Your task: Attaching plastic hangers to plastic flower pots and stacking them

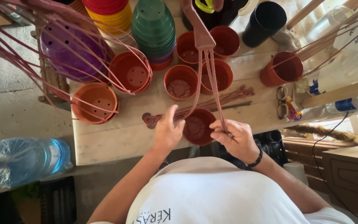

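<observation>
Hands (168, 132) on hanger-strapped terracotta pot (198, 127)

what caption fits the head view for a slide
Left hand and right hand on a terracotta hanging pot and its straps.

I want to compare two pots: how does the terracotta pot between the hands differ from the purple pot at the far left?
The terracotta pot stands upright; the purple pot is tilted. The purple pot looks bigger. The left hand touches the terracotta pot; no hand touches the purple pot. Both carry hanger strands.
</observation>
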